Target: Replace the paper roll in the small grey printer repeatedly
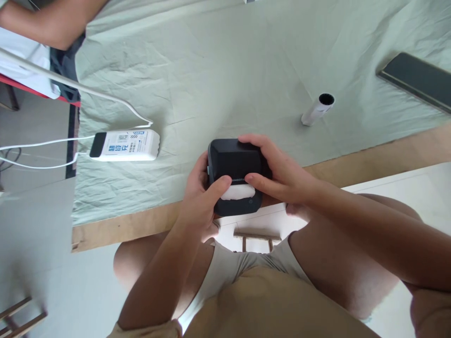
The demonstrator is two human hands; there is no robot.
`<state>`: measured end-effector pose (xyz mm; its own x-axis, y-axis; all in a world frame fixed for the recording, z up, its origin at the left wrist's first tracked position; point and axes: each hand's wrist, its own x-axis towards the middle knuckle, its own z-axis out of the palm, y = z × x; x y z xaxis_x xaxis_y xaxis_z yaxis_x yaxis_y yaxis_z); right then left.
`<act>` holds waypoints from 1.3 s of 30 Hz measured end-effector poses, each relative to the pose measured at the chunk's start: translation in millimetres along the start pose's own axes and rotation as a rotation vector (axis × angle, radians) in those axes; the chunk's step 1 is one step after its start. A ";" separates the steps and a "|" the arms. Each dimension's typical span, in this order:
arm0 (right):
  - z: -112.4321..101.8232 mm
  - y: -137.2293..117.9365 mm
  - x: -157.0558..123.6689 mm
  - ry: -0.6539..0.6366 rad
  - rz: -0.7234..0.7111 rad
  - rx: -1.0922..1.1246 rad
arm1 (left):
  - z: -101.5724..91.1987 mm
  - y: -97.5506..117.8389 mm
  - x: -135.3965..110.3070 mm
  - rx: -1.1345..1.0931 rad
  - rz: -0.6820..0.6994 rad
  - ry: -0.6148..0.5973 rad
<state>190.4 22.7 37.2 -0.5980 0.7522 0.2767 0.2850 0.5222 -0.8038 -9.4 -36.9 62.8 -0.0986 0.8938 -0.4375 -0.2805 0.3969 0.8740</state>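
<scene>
A black label printer [235, 162] with faint lettering on its front is held between my two hands at the table's near edge. White paper [238, 191] shows in the slot below the lettering. My left hand [204, 188] is wrapped round the printer's left side, with the thumb on its front by the paper. Gripping the right side, my right hand [273, 171] has its index finger along the top edge and its thumb near the lettering. The undersides of the printer and the other fingers are hidden.
A white power block [134, 145] with white cables lies on the green cloth [211, 70] at left. To the right are a white tube [317, 110] with a dark end and a dark flat slab [419, 80]. Another person's arm [52, 23] reaches in at top left.
</scene>
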 end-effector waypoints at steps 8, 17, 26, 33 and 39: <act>0.7 1.5 -1.6 0.014 0.000 0.054 | -0.2 0.8 1.0 -0.115 -0.013 -0.019; 6.5 4.3 -1.6 0.077 -0.039 0.008 | -6.2 -6.0 14.1 -0.159 0.132 -0.102; 2.3 10.5 -2.9 0.077 -0.103 -0.045 | 3.7 -4.5 13.0 -0.199 0.000 0.162; -3.6 7.0 -4.4 0.046 -0.091 -0.135 | 4.2 -3.4 13.8 -0.230 0.055 0.173; -18.8 -11.7 0.4 0.253 -0.103 -0.405 | 7.7 -5.2 14.5 -0.269 0.049 0.234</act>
<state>200.9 24.4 56.6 -0.4516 0.7365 0.5036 0.5326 0.6754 -0.5101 -2.0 -24.4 53.5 -0.3256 0.8258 -0.4606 -0.5082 0.2579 0.8217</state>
